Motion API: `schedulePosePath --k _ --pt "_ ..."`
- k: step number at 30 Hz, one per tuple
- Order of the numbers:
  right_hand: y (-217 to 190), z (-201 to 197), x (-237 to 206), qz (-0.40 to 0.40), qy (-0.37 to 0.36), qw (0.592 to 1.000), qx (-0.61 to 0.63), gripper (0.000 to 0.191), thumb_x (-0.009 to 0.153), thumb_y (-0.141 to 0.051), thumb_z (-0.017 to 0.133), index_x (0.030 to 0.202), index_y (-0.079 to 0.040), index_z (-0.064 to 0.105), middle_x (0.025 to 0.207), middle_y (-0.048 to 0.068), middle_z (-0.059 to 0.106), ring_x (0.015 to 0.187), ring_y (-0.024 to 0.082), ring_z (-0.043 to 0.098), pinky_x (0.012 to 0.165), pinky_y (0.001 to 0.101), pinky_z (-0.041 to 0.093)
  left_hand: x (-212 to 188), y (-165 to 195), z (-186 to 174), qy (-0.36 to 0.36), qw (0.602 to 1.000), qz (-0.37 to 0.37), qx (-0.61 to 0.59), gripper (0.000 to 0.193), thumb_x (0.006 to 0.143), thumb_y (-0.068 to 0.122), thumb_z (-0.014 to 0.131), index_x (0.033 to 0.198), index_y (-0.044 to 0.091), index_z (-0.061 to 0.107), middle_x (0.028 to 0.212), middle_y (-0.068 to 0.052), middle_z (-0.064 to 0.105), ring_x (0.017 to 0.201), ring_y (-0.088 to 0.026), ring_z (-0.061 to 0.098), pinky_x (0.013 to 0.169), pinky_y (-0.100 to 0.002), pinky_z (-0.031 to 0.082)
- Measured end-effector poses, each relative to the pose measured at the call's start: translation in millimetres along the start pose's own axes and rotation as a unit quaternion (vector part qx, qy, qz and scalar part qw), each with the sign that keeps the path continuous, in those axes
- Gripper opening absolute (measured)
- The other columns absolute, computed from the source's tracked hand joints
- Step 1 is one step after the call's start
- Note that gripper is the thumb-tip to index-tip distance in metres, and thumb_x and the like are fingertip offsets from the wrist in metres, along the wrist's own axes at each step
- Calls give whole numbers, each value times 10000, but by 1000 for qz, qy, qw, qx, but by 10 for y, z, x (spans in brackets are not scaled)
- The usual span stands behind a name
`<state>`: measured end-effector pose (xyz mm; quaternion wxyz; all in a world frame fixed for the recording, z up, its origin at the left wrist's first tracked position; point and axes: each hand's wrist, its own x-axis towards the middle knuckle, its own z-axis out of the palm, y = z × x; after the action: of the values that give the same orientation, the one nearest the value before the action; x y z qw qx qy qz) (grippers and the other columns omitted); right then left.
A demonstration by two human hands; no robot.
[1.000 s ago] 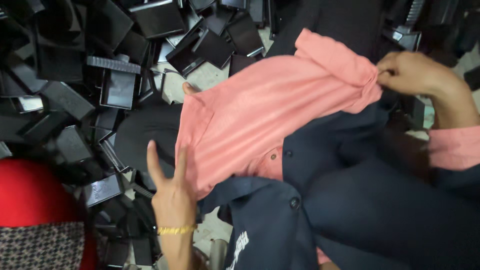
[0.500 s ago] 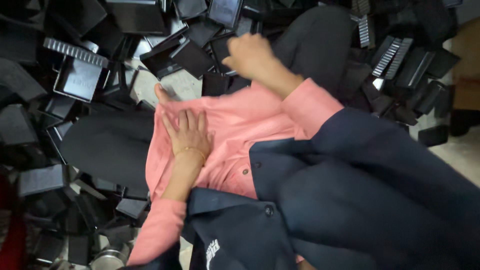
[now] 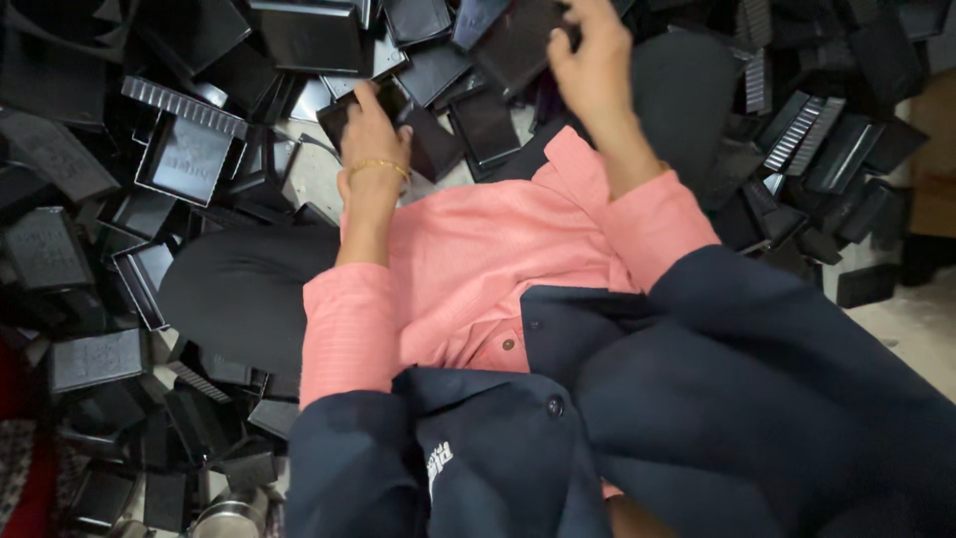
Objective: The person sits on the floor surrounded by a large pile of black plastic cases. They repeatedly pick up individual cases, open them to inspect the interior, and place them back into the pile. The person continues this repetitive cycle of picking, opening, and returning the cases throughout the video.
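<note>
I look down at my own lap: a pink shirt (image 3: 478, 269), a navy jacket (image 3: 717, 418) and black trousers (image 3: 239, 294). My left hand (image 3: 373, 134), with a gold bangle on the wrist, lies on a small black plastic tray (image 3: 430, 144) just beyond my knee; whether its fingers grip the tray is hidden. My right hand (image 3: 593, 60) is stretched further out, thumb and fingers closed on the edge of a flat black tray (image 3: 513, 45) in the pile. This hand is slightly blurred.
A deep heap of black plastic trays (image 3: 179, 154) surrounds my legs on the left, far side and right. A metal can (image 3: 229, 513) stands at the lower left, beside red cloth (image 3: 30, 488). Pale floor (image 3: 911, 324) shows at the right.
Both hands have left the pink shirt and reached forward into the tray pile. The left moved up from my lap, the right further out to a flat tray.
</note>
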<state>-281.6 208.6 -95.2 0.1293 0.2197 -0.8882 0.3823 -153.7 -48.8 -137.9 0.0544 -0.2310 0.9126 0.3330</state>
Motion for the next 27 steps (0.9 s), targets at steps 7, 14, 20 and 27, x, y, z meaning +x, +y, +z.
schedulePosePath --k 7,14,20,27 --pt "-216 -193 48 86 4 987 137 303 930 20 831 1190 27 676 1217 113 628 1110 261 663 966 373 568 -49 37 -66 -36 986 132 -92 354 909 19 712 1222 167 641 1088 -138 732 1021 -347 718 826 -474 553" --pt "-1261 -113 -323 -11 -155 962 223 537 894 70 679 1409 -79 686 1321 70 513 1293 220 556 1133 354 485 -221 15 -329 -27 674 30 -737 278 1061 279 571 1262 88 594 1211 -50 622 1052 -208 618 881 -401 537" --pt "-1565 171 -539 -13 -246 939 239 474 869 -153 833 1266 -80 582 1434 179 474 1321 281 543 1046 396 527 -121 16 -128 8 607 2 -795 562 1079 518 441 1242 6 609 1206 -155 669 1097 -283 669 979 -408 559" --pt "-1643 296 -582 130 -249 918 279 627 878 -271 857 1341 -49 496 1313 109 635 1166 207 701 993 379 591 -112 -14 -60 16 684 -11 -729 633 1058 557 474 1325 -3 600 1259 -136 644 1140 -236 644 1023 -364 531"
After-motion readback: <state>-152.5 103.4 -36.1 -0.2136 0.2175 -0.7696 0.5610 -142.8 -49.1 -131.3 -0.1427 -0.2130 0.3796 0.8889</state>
